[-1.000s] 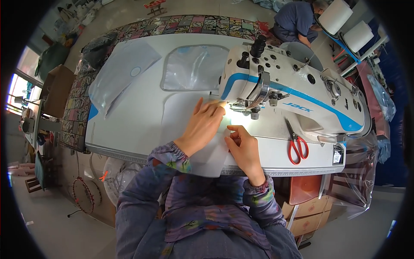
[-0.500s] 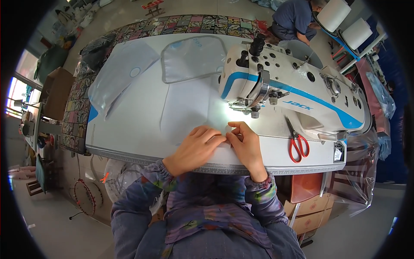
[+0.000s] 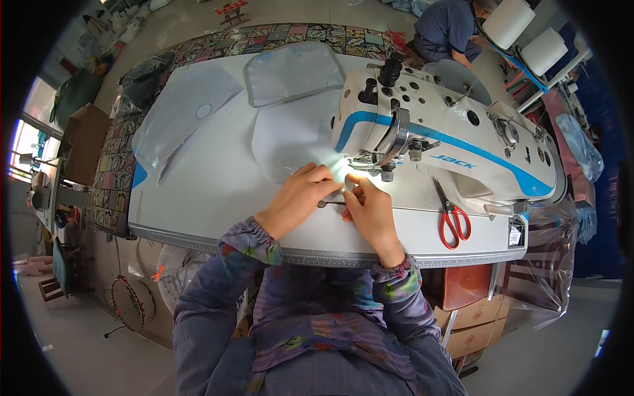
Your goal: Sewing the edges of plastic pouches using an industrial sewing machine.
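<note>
Close together over the white table (image 3: 198,204), just in front of the sewing machine (image 3: 456,142), are both my hands. My left hand (image 3: 302,199) and my right hand (image 3: 371,210) are closed, their fingertips pinching a small white piece (image 3: 349,183) beside the lit needle area. Fingers hide most of that piece. Beyond my left hand lies a white sheet (image 3: 284,142), and past it a clear panel with a grey border (image 3: 294,79). Whether the pinched piece is joined to the sheet cannot be seen.
Red-handled scissors (image 3: 454,226) lie right of my hands. Clear sheets (image 3: 185,115) are stacked at the table's left. A ruler strip (image 3: 330,258) runs along the near edge. White thread cones (image 3: 508,23) stand at the far right, near a seated person (image 3: 446,30).
Both hands have moved forward, closer to the needle area, with the small white piece. The white sheet and the grey-bordered panel have shifted away from me.
</note>
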{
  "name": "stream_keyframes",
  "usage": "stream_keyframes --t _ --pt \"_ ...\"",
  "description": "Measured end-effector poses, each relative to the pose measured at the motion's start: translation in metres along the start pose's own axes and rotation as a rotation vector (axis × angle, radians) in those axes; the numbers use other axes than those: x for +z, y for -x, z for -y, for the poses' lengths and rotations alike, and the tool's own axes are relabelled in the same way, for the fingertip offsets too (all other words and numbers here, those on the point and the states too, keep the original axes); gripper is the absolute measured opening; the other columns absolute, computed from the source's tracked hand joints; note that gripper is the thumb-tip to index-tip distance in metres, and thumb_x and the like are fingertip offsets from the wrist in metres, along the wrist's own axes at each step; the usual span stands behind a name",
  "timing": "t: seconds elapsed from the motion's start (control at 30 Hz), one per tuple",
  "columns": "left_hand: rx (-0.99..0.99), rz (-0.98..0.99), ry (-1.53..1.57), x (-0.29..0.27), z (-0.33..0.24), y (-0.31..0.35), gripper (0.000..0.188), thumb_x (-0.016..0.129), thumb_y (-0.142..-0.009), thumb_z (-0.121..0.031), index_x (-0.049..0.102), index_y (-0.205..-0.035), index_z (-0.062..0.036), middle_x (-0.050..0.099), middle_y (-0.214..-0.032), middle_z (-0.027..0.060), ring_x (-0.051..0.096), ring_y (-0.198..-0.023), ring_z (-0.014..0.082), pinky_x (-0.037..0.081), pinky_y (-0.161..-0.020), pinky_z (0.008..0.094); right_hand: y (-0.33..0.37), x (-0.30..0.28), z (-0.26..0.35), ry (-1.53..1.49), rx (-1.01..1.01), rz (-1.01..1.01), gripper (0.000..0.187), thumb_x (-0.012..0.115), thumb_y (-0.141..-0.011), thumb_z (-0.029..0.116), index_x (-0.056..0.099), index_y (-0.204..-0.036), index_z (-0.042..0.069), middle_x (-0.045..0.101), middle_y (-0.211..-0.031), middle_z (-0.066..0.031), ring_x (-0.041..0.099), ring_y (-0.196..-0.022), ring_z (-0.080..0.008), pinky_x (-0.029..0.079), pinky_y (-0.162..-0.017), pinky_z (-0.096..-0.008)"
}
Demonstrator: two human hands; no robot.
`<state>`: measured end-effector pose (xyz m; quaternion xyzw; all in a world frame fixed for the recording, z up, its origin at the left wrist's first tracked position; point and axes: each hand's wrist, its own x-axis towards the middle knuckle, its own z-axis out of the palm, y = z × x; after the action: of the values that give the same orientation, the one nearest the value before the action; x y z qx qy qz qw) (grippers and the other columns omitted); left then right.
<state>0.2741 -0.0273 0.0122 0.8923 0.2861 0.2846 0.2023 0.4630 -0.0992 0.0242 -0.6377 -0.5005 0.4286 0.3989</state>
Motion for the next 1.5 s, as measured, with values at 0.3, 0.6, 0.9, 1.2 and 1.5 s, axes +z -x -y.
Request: stream_keyframes --t 0.3,0.6,0.9,1.2,1.5 --pt "0.036 0.003 -0.135 -0.002 0.007 -0.022 0.045 0.069 -0.080 0.005 0.074 -0.123 -0.0079 0.062 -0.105 0.0046 0.062 -0.101 0.0276 0.058 -0.087 0.0381 0.000 -0.002 0.008 0.089 -0.014 0.036 0.045 0.063 -0.102 0.007 0.059 -0.145 -0.005 0.068 -0.075 -0.0077 0.067 -0.054 -0.0137 0.052 -0.049 -0.0287" --pt "-0.143 0.104 -0.312 0.021 -0.041 -0.029 0.032 0.066 -0.079 0.005 0.066 -0.111 0.0039 0.062 -0.105 0.0189 0.065 -0.102 0.0389 0.058 -0.084 0.0435 0.012 -0.016 0.005 0.092 -0.035 0.000 0.041 0.062 -0.103 0.005 0.060 -0.143 -0.005 0.065 -0.072 -0.0066 0.065 -0.053 -0.0125 0.051 -0.049 -0.0283" --pt "-0.276 -0.114 -0.299 -0.081 0.118 -0.082 0.026 0.069 -0.092 -0.010 0.074 -0.117 -0.0052 0.074 -0.114 0.0188 0.074 -0.096 0.0397 0.058 -0.081 0.0501 0.081 -0.144 -0.034 0.809 -0.171 -0.583 0.038 0.065 -0.096 0.000 0.066 -0.134 0.001 0.067 -0.117 -0.0207 0.066 -0.100 -0.0401 0.055 -0.082 -0.0472" --pt "-0.293 0.040 -0.860 -0.094 0.194 -0.129 0.014 0.062 -0.093 -0.007 0.072 -0.103 -0.0060 0.072 -0.108 0.0184 0.075 -0.100 0.0392 0.062 -0.081 0.0510 0.095 -0.146 -0.034 0.925 -0.092 -0.280 0.059 0.060 -0.090 -0.007 0.054 -0.148 0.001 0.066 -0.123 -0.0206 0.067 -0.108 -0.0376 0.054 -0.091 -0.0462" --pt "-0.314 -0.465 -0.937 -0.261 0.018 -0.041 0.018 0.066 -0.097 -0.014 0.081 -0.107 -0.0130 0.070 -0.096 0.0135 0.072 -0.085 0.0373 0.059 -0.074 0.0464 0.084 -0.042 0.029 -0.386 -0.049 0.552 0.076 0.071 -0.097 0.009 0.035 -0.164 0.003 0.061 -0.122 -0.0069 0.059 -0.098 -0.0137 0.049 -0.088 -0.0269"
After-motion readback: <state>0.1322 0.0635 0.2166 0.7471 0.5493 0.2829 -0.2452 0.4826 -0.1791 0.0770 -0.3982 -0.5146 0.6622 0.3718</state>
